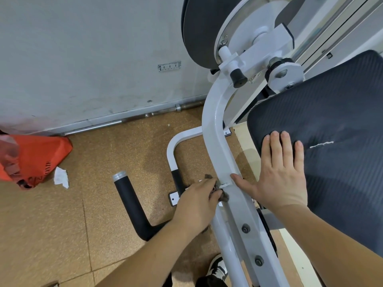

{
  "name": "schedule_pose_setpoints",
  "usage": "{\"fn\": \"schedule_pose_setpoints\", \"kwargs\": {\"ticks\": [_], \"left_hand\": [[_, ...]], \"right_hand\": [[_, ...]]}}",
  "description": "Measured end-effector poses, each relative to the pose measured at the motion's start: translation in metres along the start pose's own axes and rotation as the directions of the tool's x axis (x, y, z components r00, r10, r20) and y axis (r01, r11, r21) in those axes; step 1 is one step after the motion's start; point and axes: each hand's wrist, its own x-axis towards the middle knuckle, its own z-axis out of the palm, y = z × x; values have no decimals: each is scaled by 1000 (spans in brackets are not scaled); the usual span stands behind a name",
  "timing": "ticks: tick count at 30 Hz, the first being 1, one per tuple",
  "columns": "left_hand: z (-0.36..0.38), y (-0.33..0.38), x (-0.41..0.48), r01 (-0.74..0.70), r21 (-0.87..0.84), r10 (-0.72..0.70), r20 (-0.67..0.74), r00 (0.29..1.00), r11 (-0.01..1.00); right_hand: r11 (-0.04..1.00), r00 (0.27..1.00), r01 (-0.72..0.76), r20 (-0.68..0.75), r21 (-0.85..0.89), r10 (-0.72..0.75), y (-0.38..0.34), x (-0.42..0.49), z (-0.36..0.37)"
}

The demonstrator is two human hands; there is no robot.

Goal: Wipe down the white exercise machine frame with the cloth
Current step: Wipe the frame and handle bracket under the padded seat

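Note:
The white exercise machine frame (216, 129) curves down from a pivot at the top to bolted plates near my feet. My left hand (195, 204) grips a small brownish-grey cloth (223, 196) and holds it against the left side of the frame bar, beside a small white tab. Most of the cloth is hidden under my fingers. My right hand (279, 172) lies flat with straight fingers on the black seat pad (335, 112), its thumb touching the frame bar.
A black padded handle (132, 204) sticks up from the floor at left. A white U-shaped foot bar (172, 154) sits behind my left hand. An orange bag (35, 158) and crumpled paper (61, 177) lie by the wall, a barbell (124, 121) along its base. My shoe (217, 268) is below.

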Motion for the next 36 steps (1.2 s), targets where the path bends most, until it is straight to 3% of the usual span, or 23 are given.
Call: {"fn": "schedule_pose_setpoints", "kwargs": {"ticks": [2, 4, 6, 8, 10, 12, 14, 16, 19, 21, 23, 25, 27, 31, 33, 36], "left_hand": [[-15, -7, 16, 78, -138, -47, 212, 976, 987], [-27, -6, 29, 165, -170, -92, 370, 925, 972], [-25, -2, 23, 107, -85, -74, 323, 944, 991], [-15, 5, 0, -57, 85, 44, 158, 986, 995], [-12, 0, -16, -140, 120, 136, 41, 990, 983], [-18, -7, -1, -50, 38, 46, 98, 994, 998], [-27, -8, 27, 166, -65, -143, 262, 954, 984], [-23, -6, 35, 279, -94, -240, 297, 924, 956], [-16, 2, -2, 77, -31, -75, 68, 995, 997], [-16, -5, -18, 15, -71, -17, -16, 1000, 997], [-19, -9, 6, 133, -91, -123, 101, 987, 987], [-23, -5, 36, 320, -132, -271, 296, 916, 938], [-16, -3, 34, 355, -131, -311, 274, 910, 926], [-17, -3, -10, 220, -120, -217, 36, 976, 968], [-19, -7, 12, 299, -59, -291, 115, 950, 952], [-24, -9, 50, 507, -154, -430, 357, 829, 848]], "right_hand": [[1000, 1000, 3, -2, -5, -3, 0, 0, 1], [1000, 1000, 2, 5, -12, -2, 0, 1, 1], [1000, 1000, 5, 12, -13, -5, 0, 1, 0], [1000, 1000, 4, 12, -14, -3, 1, 0, -1], [1000, 1000, 3, 12, -14, -3, 0, 0, -1], [1000, 1000, 2, 8, -18, -2, 1, 1, 0], [1000, 1000, 4, 7, -24, -4, 0, 1, -1], [1000, 1000, 1, 10, -20, -1, -1, -1, -1], [1000, 1000, -4, 0, -5, 4, 0, 0, 0], [1000, 1000, 2, 0, 4, -2, -1, 0, -1], [1000, 1000, 1, -4, 2, -1, -1, 0, 0], [1000, 1000, -4, 8, -4, 4, -1, 0, -2], [1000, 1000, -3, 14, -4, 3, 0, -1, -1], [1000, 1000, 1, 17, 1, -1, 1, -1, 0], [1000, 1000, 6, 13, -5, -6, 1, 0, 1], [1000, 1000, 3, 30, -3, -3, 0, 0, -1]]}}
